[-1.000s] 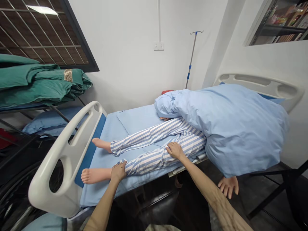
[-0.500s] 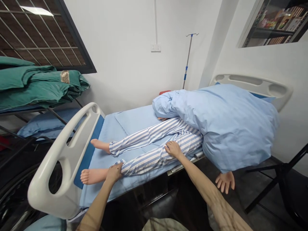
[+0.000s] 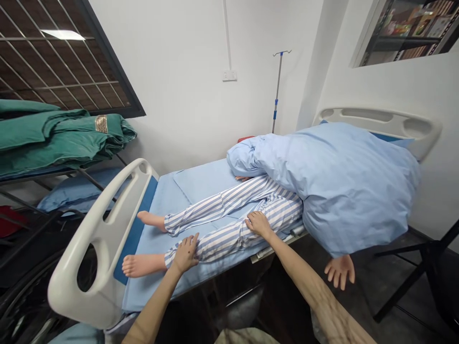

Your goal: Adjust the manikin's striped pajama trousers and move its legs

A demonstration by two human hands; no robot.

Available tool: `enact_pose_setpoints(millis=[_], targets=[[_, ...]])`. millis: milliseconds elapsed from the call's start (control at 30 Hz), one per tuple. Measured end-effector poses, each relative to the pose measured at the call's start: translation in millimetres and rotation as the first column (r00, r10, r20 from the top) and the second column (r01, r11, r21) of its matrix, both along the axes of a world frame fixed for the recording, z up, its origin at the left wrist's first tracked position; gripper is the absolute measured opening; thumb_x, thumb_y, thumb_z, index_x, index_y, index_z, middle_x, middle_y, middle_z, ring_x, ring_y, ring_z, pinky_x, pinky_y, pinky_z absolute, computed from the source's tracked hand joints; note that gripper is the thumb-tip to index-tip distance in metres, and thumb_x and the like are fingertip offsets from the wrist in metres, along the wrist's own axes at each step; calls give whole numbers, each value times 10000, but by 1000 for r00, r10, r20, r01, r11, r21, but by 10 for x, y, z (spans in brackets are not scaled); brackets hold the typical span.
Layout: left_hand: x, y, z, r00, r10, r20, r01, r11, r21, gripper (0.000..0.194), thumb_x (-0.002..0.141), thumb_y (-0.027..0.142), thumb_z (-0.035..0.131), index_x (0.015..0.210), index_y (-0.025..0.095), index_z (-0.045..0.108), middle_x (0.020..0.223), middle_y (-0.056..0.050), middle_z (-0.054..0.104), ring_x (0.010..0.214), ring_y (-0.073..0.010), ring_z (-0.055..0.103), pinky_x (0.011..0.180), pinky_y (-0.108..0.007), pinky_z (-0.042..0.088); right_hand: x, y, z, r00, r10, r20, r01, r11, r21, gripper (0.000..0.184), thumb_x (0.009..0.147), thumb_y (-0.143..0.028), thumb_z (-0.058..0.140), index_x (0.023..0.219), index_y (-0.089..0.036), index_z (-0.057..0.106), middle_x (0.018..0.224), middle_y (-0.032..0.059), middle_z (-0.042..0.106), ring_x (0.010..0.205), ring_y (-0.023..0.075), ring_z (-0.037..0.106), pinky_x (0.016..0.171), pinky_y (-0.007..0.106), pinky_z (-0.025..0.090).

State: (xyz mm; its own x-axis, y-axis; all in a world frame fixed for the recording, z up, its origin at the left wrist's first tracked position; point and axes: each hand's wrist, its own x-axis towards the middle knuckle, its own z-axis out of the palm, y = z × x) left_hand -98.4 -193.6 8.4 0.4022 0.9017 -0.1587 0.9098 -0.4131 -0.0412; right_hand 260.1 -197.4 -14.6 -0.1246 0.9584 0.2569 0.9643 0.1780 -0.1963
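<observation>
A manikin in blue-and-white striped trousers (image 3: 215, 203) lies on the bed, its bare feet (image 3: 143, 265) toward the footboard. My left hand (image 3: 185, 253) rests on the near lower leg just above the ankle, fingers spread over the trouser leg. Around the near knee lies my right hand (image 3: 257, 223), its fingers laid over the striped cloth without closing round it. The upper body is hidden under a bunched light blue quilt (image 3: 344, 186). From beneath it, a manikin hand (image 3: 340, 271) hangs over the bed's near side.
The white footboard (image 3: 62, 286) stands at left and the headboard (image 3: 380, 119) at far right. Green folded cloths (image 3: 68, 136) lie on a rack. An IV pole (image 3: 278, 91) stands behind the bed. A black folding chair (image 3: 412, 258) is at right, a wheelchair wheel (image 3: 21, 306) at left.
My left hand has slid up the near lower leg, away from the foot, and the trouser cuff now shows below it. My right hand stays at the knee. The view has shifted slightly.
</observation>
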Motion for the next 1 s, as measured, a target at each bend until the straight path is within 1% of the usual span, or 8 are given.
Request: enact_pose_setpoints(millis=[100,233,367,433,567,700,900,1000], targets=[[88,-1,-55,999,1,36,1,997,-79,926,679,238,653,1531,148,302,1458,-152,497,1317,-292,472,1095,-368,355,10,-3,8,1000,-1,-26,1,1000,1,327,991,-319,444,1024,-122,704,1041,129,707,1047,213,552,968,309,326],[-80,57,-176,997,79,12,-78,994,-74,804,733,214,610,1495,138,363,1442,-158,529,1317,-279,501,1088,-352,362,-5,-79,-4,998,36,-55,-33,998,51,289,978,-285,469,1085,-135,691,1117,128,689,1106,223,537,1014,327,351],[-319,126,-239,996,94,3,-94,993,-78,711,754,193,588,1445,143,428,1468,-152,520,1324,-258,515,1075,-335,385,-144,-372,-107,992,82,-96,-61,977,206,305,941,-247,495,1177,-149,661,1276,144,624,1244,274,476,1082,402,375],[-381,152,-229,996,92,-5,-92,992,-85,681,757,206,587,1423,156,456,1467,-141,526,1302,-265,536,1067,-345,399,-257,-593,-219,987,61,-146,-26,973,229,291,911,-215,505,1146,-191,676,1218,131,641,1178,283,522,1029,425,436],[-443,195,-172,999,42,26,-39,995,-92,733,729,226,618,1437,159,443,1480,-141,512,1325,-262,518,1074,-324,401,-458,-968,-559,963,38,-268,-18,997,74,265,867,-165,498,991,-282,701,952,70,682,931,253,622,854,388,528],[-457,191,-143,998,40,-39,-43,996,-80,694,730,227,608,1406,148,477,1424,-155,556,1289,-290,544,1054,-361,417,-536,-1033,-834,948,-26,-317,7,998,-61,254,835,-172,507,979,-291,679,962,62,701,973,256,654,898,372,533],[-356,138,-113,982,112,-155,-124,990,-71,524,796,143,469,1316,174,522,1289,-134,662,1203,-267,610,1017,-380,411,-636,-936,-927,941,-126,-314,78,984,-161,237,795,-193,494,954,-287,644,984,66,707,973,250,682,869,346,544],[-365,157,92,982,87,-170,-100,992,-71,505,781,127,467,1276,198,537,1216,-121,700,1142,-271,641,997,-403,415,-739,-1025,-991,935,-48,-352,-23,980,-196,178,753,-203,501,841,-296,624,874,33,722,889,243,703,813,337,551]])
